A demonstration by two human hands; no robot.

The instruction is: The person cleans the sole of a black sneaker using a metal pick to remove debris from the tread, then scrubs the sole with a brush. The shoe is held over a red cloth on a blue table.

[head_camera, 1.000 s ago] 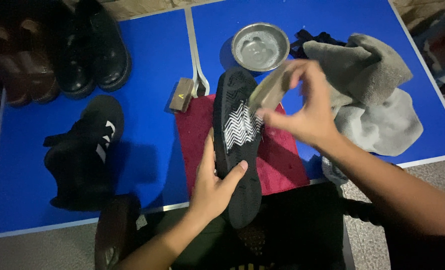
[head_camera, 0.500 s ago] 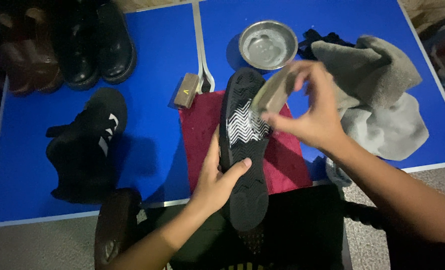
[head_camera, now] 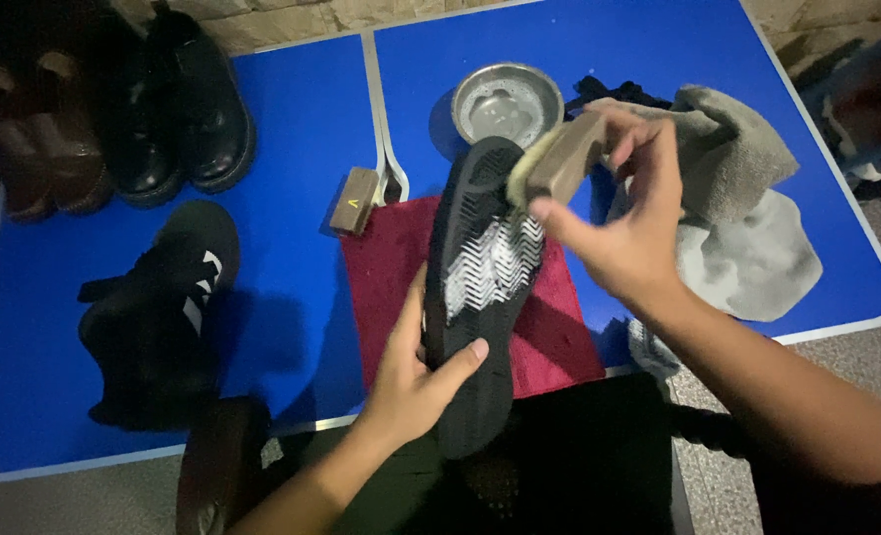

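Observation:
My left hand (head_camera: 413, 369) grips a black shoe (head_camera: 472, 297) around its middle, sole turned up, over a dark red cloth (head_camera: 386, 267). White foam covers the zigzag tread at the sole's centre. My right hand (head_camera: 619, 223) holds a wooden brush (head_camera: 559, 160) by its block, bristles against the sole near its far end. A metal bowl (head_camera: 508, 101) with some liquid stands just beyond the shoe's tip on the blue table (head_camera: 292, 129).
A second wooden brush (head_camera: 353, 200) lies left of the red cloth. A black shoe with white stripes (head_camera: 158, 307) sits at the left. Black boots (head_camera: 178, 104) and brown shoes (head_camera: 39, 149) stand at the far left. Grey towels (head_camera: 742, 198) are piled at the right.
My right hand has slid the brush along the sole, away from me, toward the shoe's far end. The foamy patch is now uncovered. My left hand keeps its grip.

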